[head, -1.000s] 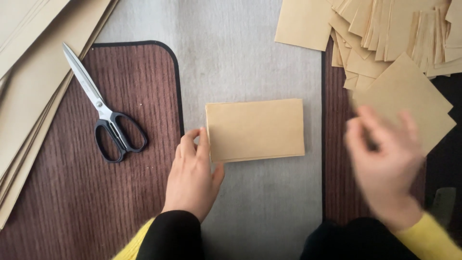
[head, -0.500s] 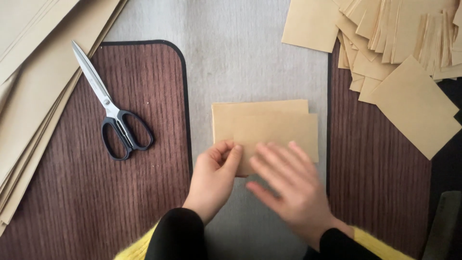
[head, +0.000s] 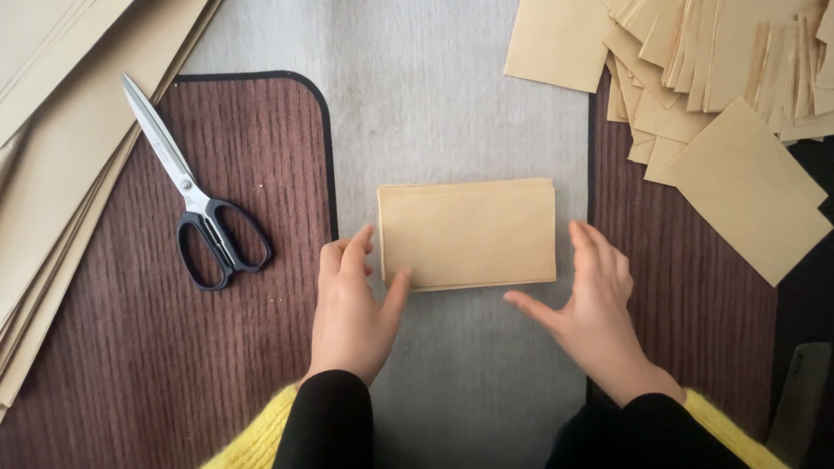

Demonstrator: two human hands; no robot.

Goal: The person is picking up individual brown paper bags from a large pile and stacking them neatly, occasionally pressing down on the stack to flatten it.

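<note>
A folded tan paper rectangle lies flat on the grey cloth in the middle. My left hand rests at its lower left corner, fingertips touching the paper's left and bottom edges. My right hand sits at the lower right corner with fingers spread, touching or just off the right edge. Neither hand grips the paper.
Black-handled scissors lie shut on the brown ribbed mat at left. Large tan sheets are stacked at far left. Several cut tan pieces are piled at upper right over a second brown mat.
My right hand came in from the right, pressed over the folded paper, then slid off to its right corner. The paper is now folded flat with squared edges. My left hand stayed at the left corner.
</note>
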